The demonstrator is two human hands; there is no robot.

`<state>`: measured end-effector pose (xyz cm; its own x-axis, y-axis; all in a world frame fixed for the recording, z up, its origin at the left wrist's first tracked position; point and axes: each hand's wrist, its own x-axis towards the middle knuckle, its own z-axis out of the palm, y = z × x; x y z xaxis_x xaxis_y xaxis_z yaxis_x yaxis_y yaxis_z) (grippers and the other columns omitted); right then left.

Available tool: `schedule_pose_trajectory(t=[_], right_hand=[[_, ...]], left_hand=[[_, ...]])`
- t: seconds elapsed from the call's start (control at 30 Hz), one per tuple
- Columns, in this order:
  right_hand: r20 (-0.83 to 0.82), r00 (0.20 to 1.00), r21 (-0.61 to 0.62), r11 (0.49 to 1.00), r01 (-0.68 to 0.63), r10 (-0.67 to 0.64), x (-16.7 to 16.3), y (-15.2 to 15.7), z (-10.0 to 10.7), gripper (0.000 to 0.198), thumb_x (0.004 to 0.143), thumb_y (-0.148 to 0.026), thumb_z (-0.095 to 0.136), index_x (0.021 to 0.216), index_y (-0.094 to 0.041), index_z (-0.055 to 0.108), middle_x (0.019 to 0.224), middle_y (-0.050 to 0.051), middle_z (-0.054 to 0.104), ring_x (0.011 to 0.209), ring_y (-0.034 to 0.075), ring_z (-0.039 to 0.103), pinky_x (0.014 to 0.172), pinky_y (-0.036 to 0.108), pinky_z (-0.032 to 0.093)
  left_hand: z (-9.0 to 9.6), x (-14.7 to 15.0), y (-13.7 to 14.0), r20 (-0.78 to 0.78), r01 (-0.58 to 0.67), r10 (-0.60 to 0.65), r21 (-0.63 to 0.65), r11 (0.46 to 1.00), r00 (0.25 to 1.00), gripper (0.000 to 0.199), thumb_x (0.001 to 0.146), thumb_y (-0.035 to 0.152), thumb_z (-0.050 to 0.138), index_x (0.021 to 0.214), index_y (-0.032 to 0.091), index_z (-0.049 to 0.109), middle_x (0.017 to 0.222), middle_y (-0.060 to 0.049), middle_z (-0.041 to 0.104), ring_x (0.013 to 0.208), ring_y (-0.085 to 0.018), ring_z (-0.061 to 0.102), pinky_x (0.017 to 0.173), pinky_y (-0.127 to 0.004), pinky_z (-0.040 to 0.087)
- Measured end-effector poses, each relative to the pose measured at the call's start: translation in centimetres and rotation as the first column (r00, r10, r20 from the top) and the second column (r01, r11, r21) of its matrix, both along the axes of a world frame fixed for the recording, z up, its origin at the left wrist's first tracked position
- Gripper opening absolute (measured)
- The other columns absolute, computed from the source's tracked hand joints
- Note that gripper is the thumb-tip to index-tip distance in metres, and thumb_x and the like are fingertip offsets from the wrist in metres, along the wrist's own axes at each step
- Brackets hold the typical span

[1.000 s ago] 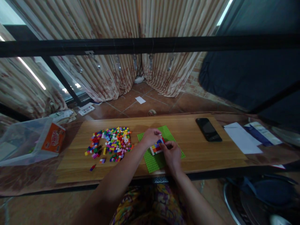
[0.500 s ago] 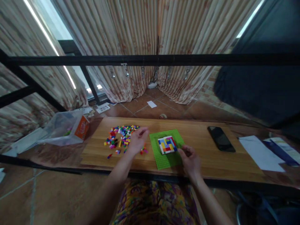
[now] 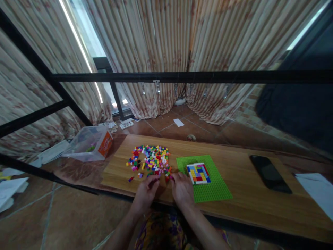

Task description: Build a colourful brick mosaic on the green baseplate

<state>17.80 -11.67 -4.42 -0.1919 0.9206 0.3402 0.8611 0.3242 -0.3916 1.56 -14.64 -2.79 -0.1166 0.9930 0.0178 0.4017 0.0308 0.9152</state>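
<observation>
My left hand (image 3: 146, 192) is at the near edge of a pile of small coloured toy bricks (image 3: 153, 156). Its thumb and forefinger are drawn together, and what lies between them is too small to make out. My right hand (image 3: 182, 189) reaches in at the pile's right edge, its fingertips closed at a small magenta brick (image 3: 171, 177). Just right of that hand lies a green studded baseplate (image 3: 215, 184). On it sits a square brick build (image 3: 199, 173) with a white and red border and a yellow, blue and red middle.
A black phone (image 3: 270, 173) lies at the right of the wooden table (image 3: 234, 163), beside white paper (image 3: 316, 192). At the left stands a clear plastic box (image 3: 85, 146) with an orange label. A black metal bar (image 3: 182, 77) crosses beyond the table.
My right hand has moved left from the baseplate's right side to the brick pile. My left hand has drawn back towards the pile's near edge. The view has shifted left.
</observation>
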Motion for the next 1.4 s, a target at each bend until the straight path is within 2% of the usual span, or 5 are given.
schedule_pose_trajectory(t=[0.23, 0.47, 0.6, 0.97, 1.4], right_hand=[[-0.179, 0.982, 0.028, 0.998, -0.064, 0.068, 2.6, -1.2, 1.0, 0.024, 0.092, -0.018, 0.043, 0.089, -0.022, 0.067, 0.085, 0.005, 0.068, 0.083, 0.020, 0.061, 0.077, 0.033, 0.047], [-0.339, 0.929, 0.067, 0.981, 0.180, -0.148, 10.2, -0.4, 3.8, 0.026, 0.092, -0.032, 0.045, 0.097, -0.022, 0.068, 0.094, 0.008, 0.068, 0.088, 0.022, 0.062, 0.081, 0.038, 0.050], [-0.316, 0.940, 0.047, 0.987, 0.151, -0.129, 12.7, 1.7, 4.3, 0.026, 0.092, -0.033, 0.045, 0.095, -0.021, 0.067, 0.092, 0.008, 0.067, 0.087, 0.022, 0.061, 0.080, 0.038, 0.049], [-0.029, 0.992, -0.027, 0.991, -0.127, 0.127, 11.5, 6.5, 3.6, 0.024, 0.093, -0.024, 0.044, 0.090, -0.023, 0.068, 0.092, 0.005, 0.067, 0.091, 0.022, 0.053, 0.085, 0.037, 0.039], [0.052, 0.964, -0.102, 0.961, -0.256, 0.262, 10.8, 8.0, 3.6, 0.022, 0.091, -0.019, 0.050, 0.086, -0.023, 0.070, 0.086, 0.004, 0.066, 0.089, 0.020, 0.052, 0.082, 0.033, 0.036]], left_hand=[[0.2, 2.2, 0.1, -0.060, 0.131, -0.129, 0.022, 0.991, 0.990, 0.023, 0.084, 0.026, 0.052, 0.103, 0.023, 0.066, 0.096, -0.002, 0.072, 0.091, -0.018, 0.066, 0.084, -0.032, 0.053], [2.1, 5.0, 2.0, -0.019, 0.212, -0.212, 0.014, 0.977, 0.977, 0.022, 0.086, 0.026, 0.050, 0.102, 0.023, 0.064, 0.093, -0.005, 0.070, 0.086, -0.017, 0.065, 0.076, -0.028, 0.054], [3.2, 6.5, 4.0, -0.096, 0.250, -0.245, 0.041, 0.967, 0.965, 0.021, 0.085, 0.021, 0.050, 0.101, 0.022, 0.065, 0.094, -0.003, 0.069, 0.086, -0.015, 0.063, 0.079, -0.028, 0.052], [2.0, 8.8, 8.5, -0.280, 0.302, -0.273, 0.065, 0.951, 0.920, 0.027, 0.084, 0.018, 0.052, 0.109, 0.018, 0.063, 0.108, -0.008, 0.068, 0.101, -0.020, 0.062, 0.092, -0.035, 0.049], [0.7, 10.4, 10.4, -0.139, 0.330, -0.326, 0.008, 0.944, 0.935, 0.028, 0.088, 0.022, 0.044, 0.093, 0.018, 0.072, 0.093, -0.004, 0.073, 0.084, -0.016, 0.065, 0.076, -0.026, 0.050]])
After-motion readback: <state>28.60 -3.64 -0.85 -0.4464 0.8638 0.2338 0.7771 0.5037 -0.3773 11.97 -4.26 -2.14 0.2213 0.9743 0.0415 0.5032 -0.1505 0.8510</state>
